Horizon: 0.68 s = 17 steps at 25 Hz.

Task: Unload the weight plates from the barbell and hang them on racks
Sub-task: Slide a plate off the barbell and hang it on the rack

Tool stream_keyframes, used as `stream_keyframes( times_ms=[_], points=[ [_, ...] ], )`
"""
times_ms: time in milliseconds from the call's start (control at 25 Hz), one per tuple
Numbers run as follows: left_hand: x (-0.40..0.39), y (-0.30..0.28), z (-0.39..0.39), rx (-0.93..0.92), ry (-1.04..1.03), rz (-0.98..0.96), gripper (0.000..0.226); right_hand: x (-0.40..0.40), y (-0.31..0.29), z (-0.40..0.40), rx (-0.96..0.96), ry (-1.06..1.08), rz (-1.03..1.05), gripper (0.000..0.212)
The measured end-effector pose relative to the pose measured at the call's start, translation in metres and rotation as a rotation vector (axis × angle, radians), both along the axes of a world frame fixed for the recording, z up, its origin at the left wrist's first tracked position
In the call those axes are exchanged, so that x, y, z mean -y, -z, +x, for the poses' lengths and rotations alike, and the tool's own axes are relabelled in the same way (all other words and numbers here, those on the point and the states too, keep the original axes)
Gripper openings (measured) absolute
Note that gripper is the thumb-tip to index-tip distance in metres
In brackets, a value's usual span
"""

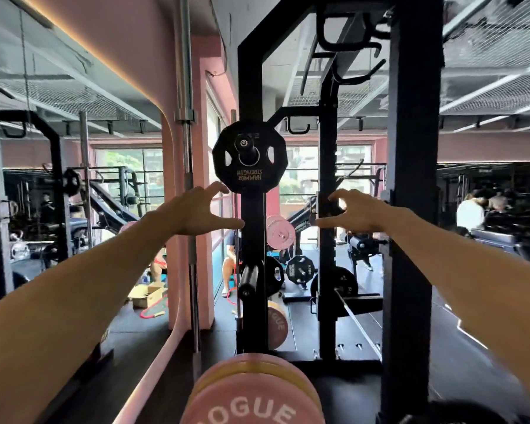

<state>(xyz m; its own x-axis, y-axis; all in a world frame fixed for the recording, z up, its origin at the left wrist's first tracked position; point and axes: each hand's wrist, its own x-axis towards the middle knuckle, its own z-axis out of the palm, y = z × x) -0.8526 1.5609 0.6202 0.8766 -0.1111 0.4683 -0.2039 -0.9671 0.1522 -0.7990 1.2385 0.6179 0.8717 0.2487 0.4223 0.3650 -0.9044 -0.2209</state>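
A black plate (pixel 250 157) hung on a peg (pixel 244 144) high on the rack (pixel 251 228), its lettering upside down. Both hands were raised just below it with fingers spread and holding nothing: the left hand (pixel 196 213) sat under the plate's lower left edge, fingertips near but apart from it, and the right hand (pixel 354 213) was off to the right, well clear of the plate, in front of the farther upright. It looked as though the plate had just been hung, or was about to be steadied; which of the two could not be told.

A lower peg (pixel 248 279) on the same upright stood bare at its front end. Pink plates (pixel 251 393) lay at the bottom of the view, apparently on the barbell sleeve, so more unloading probably remained.

To do this step well, the plate should be pushed flush against the upright so it cannot walk off the peg, and the hands should leave only once it hangs quiet. For the next plate, a two-handed grip at opposite edges would keep it square to the peg, with fingers kept out from between plate and upright.
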Motion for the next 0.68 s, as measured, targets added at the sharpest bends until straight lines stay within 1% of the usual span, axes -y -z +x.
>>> stream_keyframes(
  times_ms=[80,160,320,360,440,480,600,680],
  points=[
    [0.021,-0.003,-0.008,-0.006,-0.005,-0.011,0.119,0.026,0.001,-0.006,-0.016,-0.004,0.016,0.089],
    [0.051,-0.002,-0.011,-0.012,-0.010,-0.006,0.123,0.064,0.003,-0.006,-0.039,-0.003,0.040,0.092],
    [0.135,0.005,-0.011,-0.019,-0.056,0.013,0.113,0.156,0.009,0.000,-0.044,0.010,0.038,0.100],
    [0.157,0.010,-0.010,-0.026,-0.057,0.000,0.113,0.178,0.011,0.002,-0.042,0.010,0.033,0.101],
    [0.210,0.022,-0.009,-0.032,-0.052,-0.041,0.118,0.232,0.014,0.007,-0.038,0.014,0.002,0.097],
    [0.235,0.027,-0.009,-0.043,-0.054,-0.048,0.115,0.257,0.015,0.009,-0.050,0.013,-0.013,0.094],
    [0.302,0.032,-0.017,-0.077,-0.122,0.022,0.101,0.324,0.018,0.009,-0.082,0.018,-0.045,0.093],
    [0.334,0.031,-0.028,-0.083,-0.151,0.036,0.104,0.354,0.019,0.005,-0.094,0.009,-0.037,0.090]
  ],
)
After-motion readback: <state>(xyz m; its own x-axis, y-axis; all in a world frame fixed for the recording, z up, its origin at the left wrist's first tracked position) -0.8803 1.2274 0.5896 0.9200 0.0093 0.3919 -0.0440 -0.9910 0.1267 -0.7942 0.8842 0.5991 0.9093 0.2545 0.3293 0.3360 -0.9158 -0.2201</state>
